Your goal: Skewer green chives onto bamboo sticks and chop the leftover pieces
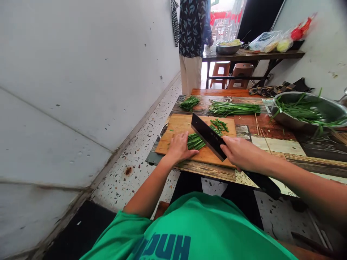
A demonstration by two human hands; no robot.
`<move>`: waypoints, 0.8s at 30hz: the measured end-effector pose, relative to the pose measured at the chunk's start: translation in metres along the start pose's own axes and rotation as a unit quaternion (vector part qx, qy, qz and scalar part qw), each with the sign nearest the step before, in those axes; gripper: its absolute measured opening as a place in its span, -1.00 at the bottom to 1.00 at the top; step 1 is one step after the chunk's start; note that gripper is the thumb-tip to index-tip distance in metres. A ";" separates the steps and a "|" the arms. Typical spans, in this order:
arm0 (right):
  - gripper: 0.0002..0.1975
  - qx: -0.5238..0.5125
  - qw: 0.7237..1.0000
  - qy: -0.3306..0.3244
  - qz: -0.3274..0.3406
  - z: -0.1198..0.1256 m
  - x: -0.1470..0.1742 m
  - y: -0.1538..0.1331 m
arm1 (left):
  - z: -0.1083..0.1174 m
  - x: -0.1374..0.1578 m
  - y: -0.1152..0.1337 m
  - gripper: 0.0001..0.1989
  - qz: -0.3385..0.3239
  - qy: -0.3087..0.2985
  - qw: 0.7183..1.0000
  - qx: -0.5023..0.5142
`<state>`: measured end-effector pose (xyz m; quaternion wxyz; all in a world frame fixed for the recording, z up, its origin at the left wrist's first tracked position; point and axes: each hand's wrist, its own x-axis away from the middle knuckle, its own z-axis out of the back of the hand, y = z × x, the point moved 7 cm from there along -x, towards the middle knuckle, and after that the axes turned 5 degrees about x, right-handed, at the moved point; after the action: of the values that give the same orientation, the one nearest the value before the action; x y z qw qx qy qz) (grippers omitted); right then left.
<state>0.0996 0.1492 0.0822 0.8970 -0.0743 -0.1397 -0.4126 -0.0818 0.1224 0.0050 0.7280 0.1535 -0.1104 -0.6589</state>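
Observation:
My right hand (241,153) is closed around a cleaver, and its black handle sticks out below my wrist. The dark, broad blade (207,136) slants over a bundle of green garlic chives (195,142) on a wooden cutting board (176,124). My left hand (177,145) rests on the board, fingers and thumb gripping the left end of this bundle. Short cut pieces of chives (220,125) lie beyond the blade, toward the board's far right. Whether the cutting edge touches the chives is hard to make out.
Behind the board lie a long bunch of chives (234,108) and a smaller bunch (189,103). A metal basin (284,117) with loose greens stands at right. Thin sticks (260,130) lie on the table. A person (191,43) stands by a farther table (244,56). A wall (81,72) runs along the left.

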 end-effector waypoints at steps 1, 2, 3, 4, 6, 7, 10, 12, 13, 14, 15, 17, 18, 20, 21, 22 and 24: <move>-0.78 -0.003 1.000 -0.001 0.005 -0.001 -0.002 -0.007 | -0.001 0.001 0.001 -0.31 -0.006 0.005 1.000 0.008; -0.78 -0.007 1.000 -0.004 0.009 -0.003 -0.003 -0.012 | -0.001 0.002 0.001 -0.43 -0.011 0.008 1.000 0.015; -0.78 -0.013 1.000 -0.010 0.012 -0.004 -0.005 -0.017 | -0.002 0.002 0.002 -0.51 -0.016 0.012 1.000 0.020; -0.78 -0.020 1.000 -0.017 0.013 -0.005 -0.006 -0.021 | -0.002 0.003 0.003 -0.55 -0.019 0.019 0.999 0.022; -0.78 -0.032 0.999 -0.029 0.010 -0.008 -0.008 -0.025 | -0.001 0.005 0.002 -0.57 -0.023 0.039 0.999 0.018; -0.77 -0.035 0.999 -0.035 0.007 -0.009 -0.009 -0.027 | -0.001 0.006 0.002 -0.58 -0.025 0.048 0.998 0.017; -0.77 -0.031 0.999 -0.043 0.004 -0.011 -0.010 -0.031 | -0.003 0.009 0.001 -0.58 -0.035 0.065 0.997 0.020; -0.77 -0.027 0.998 -0.049 0.005 -0.012 -0.011 -0.034 | -0.004 0.010 0.001 -0.57 -0.046 0.065 0.997 0.024; -0.76 -0.024 0.998 -0.052 0.004 -0.013 -0.012 -0.035 | -0.005 0.010 0.002 -0.57 -0.052 0.065 0.996 0.026; -0.76 -0.022 0.998 -0.054 0.003 -0.013 -0.012 -0.036 | -0.005 0.010 0.002 -0.58 -0.057 0.064 0.996 0.028; -0.76 -0.021 0.998 -0.055 0.002 -0.013 -0.013 -0.037 | -0.005 0.010 0.002 -0.60 -0.061 0.063 0.996 0.030; -0.77 -0.017 0.998 -0.055 0.002 -0.013 -0.015 -0.038 | -0.005 0.010 0.003 -0.64 -0.068 0.059 0.995 0.033; -0.77 -0.014 0.998 -0.056 0.004 -0.014 -0.015 -0.039 | -0.005 0.010 0.004 -0.64 -0.071 0.055 0.995 0.034; -0.77 -0.006 0.998 -0.060 0.005 -0.015 -0.016 -0.040 | -0.005 0.009 0.005 -0.65 -0.078 0.044 0.995 0.032; -0.77 -0.002 0.998 -0.063 0.004 -0.015 -0.016 -0.040 | -0.005 0.009 0.007 -0.66 -0.085 0.037 0.995 0.028; -0.77 0.003 0.998 -0.067 0.001 -0.016 -0.015 -0.040 | -0.006 0.008 0.008 -0.69 -0.092 0.028 0.995 0.022; -0.77 0.016 0.997 -0.076 -0.008 -0.019 -0.015 -0.039 | -0.008 0.006 0.010 -0.75 -0.109 0.009 0.994 0.002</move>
<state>0.0639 0.1297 0.0604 0.8819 -0.0898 -0.2142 -0.4103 -0.0686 0.1177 0.0010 0.6525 0.1721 -0.0875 -0.7328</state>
